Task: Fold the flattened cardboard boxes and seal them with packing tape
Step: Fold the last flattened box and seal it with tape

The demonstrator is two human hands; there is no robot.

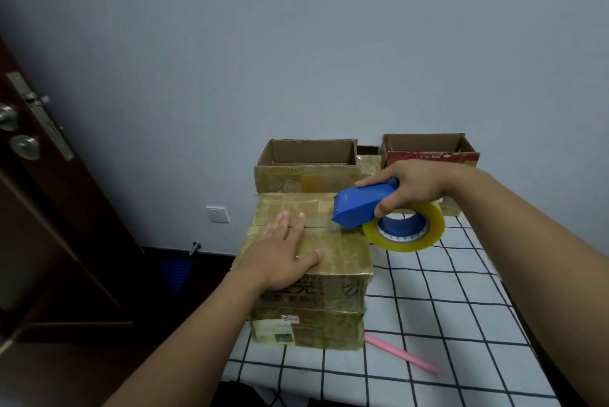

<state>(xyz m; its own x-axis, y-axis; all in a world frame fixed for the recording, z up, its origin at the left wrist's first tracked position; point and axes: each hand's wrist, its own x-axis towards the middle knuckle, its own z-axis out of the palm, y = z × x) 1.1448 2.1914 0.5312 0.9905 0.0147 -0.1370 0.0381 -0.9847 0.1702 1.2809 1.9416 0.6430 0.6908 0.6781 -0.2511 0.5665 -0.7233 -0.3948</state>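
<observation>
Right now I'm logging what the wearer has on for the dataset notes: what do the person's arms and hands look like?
Both forearms are bare as far as the frame shows: no sleeves, gloves, watch or rings visible on the left hand or the right hand. Fingernails look short and unpainted.

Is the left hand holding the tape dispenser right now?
No, the left hand lies flat on the closed box, while the right hand grips the blue tape dispenser.

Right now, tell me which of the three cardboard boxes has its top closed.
The nearest box, under the left hand; the brown box and red-sided box behind stand open-topped.
</observation>
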